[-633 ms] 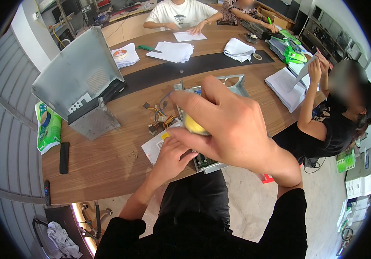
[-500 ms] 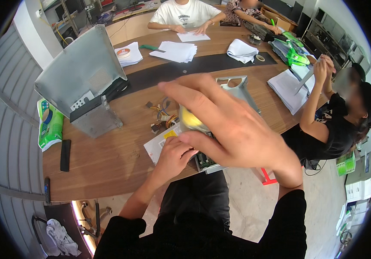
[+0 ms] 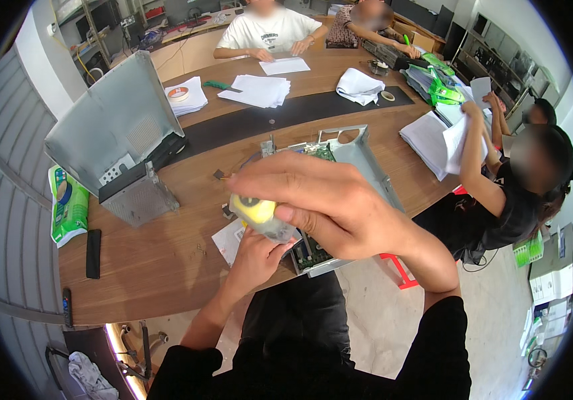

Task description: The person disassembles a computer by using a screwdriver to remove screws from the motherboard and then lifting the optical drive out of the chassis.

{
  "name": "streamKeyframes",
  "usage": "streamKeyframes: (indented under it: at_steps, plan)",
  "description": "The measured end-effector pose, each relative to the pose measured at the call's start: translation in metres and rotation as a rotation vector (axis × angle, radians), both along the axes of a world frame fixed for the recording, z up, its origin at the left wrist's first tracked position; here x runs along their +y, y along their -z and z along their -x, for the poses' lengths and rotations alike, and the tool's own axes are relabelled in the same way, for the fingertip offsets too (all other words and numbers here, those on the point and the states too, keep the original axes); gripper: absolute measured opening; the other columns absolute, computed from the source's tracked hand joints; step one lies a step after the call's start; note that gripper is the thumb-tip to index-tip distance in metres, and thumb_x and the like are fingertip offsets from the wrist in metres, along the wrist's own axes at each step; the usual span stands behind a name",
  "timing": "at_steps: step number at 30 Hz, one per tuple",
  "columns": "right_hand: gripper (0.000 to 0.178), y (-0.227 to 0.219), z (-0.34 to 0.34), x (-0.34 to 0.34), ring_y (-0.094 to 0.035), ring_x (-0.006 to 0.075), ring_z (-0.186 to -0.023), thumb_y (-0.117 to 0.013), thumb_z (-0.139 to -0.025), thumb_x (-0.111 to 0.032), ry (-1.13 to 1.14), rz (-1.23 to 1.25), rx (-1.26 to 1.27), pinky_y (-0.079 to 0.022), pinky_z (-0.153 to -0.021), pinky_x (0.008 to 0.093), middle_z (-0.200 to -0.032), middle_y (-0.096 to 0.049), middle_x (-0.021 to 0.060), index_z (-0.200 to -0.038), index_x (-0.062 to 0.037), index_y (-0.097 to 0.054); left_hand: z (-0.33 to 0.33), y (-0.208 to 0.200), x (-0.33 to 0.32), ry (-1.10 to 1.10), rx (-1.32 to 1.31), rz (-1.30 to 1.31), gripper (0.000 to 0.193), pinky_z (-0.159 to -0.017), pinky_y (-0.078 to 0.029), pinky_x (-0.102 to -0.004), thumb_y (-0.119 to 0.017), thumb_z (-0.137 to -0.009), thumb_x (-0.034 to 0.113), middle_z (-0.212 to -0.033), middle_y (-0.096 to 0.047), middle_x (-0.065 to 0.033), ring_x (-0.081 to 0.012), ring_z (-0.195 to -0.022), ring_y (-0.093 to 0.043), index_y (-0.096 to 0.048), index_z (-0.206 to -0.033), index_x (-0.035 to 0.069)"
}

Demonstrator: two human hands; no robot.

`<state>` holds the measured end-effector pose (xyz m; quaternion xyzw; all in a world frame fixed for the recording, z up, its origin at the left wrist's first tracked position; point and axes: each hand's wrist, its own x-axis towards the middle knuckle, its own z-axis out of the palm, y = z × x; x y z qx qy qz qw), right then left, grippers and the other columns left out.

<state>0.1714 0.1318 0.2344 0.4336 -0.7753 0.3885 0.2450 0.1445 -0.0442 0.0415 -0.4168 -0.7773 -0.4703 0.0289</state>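
Note:
My right hand [image 3: 340, 207] is wrapped over a rounded object with a yellow band and a cloudy clear body [image 3: 258, 210]; it looks like a tool handle seen end-on, but its kind is not certain. Just below it, my left hand [image 3: 256, 257] has its fingers bent together at the near left edge of an open computer case [image 3: 380, 170] with a green circuit board [image 3: 308, 257] inside. What the left fingertips pinch is hidden. Under the left hand lies a white sheet [image 3: 224, 241]. The right hand covers much of the case.
A grey case cover [image 3: 116, 110] stands at the left, beside a green packet [image 3: 70, 203] and a black strip [image 3: 93, 253]. Paper stacks [image 3: 256, 91] and a white cloth [image 3: 360, 87] lie farther back. Other people sit at the far side and on the right, handling papers [image 3: 456, 143].
My right hand has moved down and left, its fingers closing round the yellow-and-clear object. The view has shifted, showing more of the case. A person on the right has lowered a raised sheet.

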Motion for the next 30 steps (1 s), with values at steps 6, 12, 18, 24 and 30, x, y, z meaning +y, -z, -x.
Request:
streamKeyframes:
  at_steps: [6, 12, 18, 24, 30]
  plan:
    - [0.037, -0.007, -0.015, -0.007, -0.065, 0.0379, -0.117, -0.067, -0.092, -0.005, 0.319, -0.051, -0.077, -0.052, -0.097, 0.041, -0.121, -0.068, 0.0211, -0.128, 0.0041, -0.064, 0.0, 0.0, 0.004, -0.059, 0.057, -0.047, 0.017, -0.092, -0.044, -0.0441, -0.068, -0.088, 0.008, -0.099, -0.073, -0.0121, -0.0331, -0.101, -0.064, -0.076, -0.102, 0.008]
    - [0.042, -0.002, 0.005, -0.002, -0.07, 0.0357, -0.106, -0.052, -0.08, 0.013, -0.008, 0.142, 0.022, -0.055, -0.091, 0.0407, -0.113, -0.07, 0.0239, -0.117, 0.0054, -0.068, 0.0, -0.004, -0.005, 0.002, 0.049, 0.016, 0.019, -0.093, -0.044, -0.0447, -0.066, -0.087, 0.005, -0.098, -0.071, -0.0122, -0.0338, -0.098, -0.062, -0.075, -0.104, 0.007]
    - [0.049, 0.0, -0.013, -0.005, -0.074, 0.0346, -0.096, -0.048, -0.068, 0.017, 0.086, 0.031, 0.203, -0.06, -0.081, 0.0388, -0.111, -0.071, 0.0247, -0.109, 0.008, -0.07, 0.004, 0.009, 0.002, -0.03, 0.077, -0.093, 0.017, -0.095, -0.044, -0.0446, -0.067, -0.088, 0.008, -0.1, -0.073, -0.0127, -0.0335, -0.103, -0.064, -0.073, -0.104, 0.004]
    - [0.033, -0.003, -0.007, 0.0, -0.072, 0.0336, -0.094, -0.076, -0.079, -0.001, 0.13, -0.008, 0.201, -0.059, -0.077, 0.0381, -0.107, -0.07, 0.0242, -0.11, 0.0063, -0.068, -0.002, -0.01, 0.004, -0.055, 0.064, -0.113, 0.021, -0.091, -0.045, -0.0413, -0.075, -0.087, 0.012, -0.096, -0.074, -0.0084, -0.0288, -0.098, -0.066, -0.075, -0.108, 0.007]
    - [0.039, -0.01, -0.011, -0.008, -0.065, 0.0293, -0.082, -0.088, -0.074, -0.013, 0.509, -0.084, 0.14, -0.053, -0.067, 0.0359, -0.1, -0.065, 0.0154, -0.1, 0.0016, -0.063, 0.003, -0.005, 0.004, -0.044, 0.137, -0.08, 0.014, -0.09, -0.044, -0.0411, -0.075, -0.087, 0.013, -0.09, -0.071, -0.0081, -0.0292, -0.089, -0.064, -0.073, -0.098, 0.005]
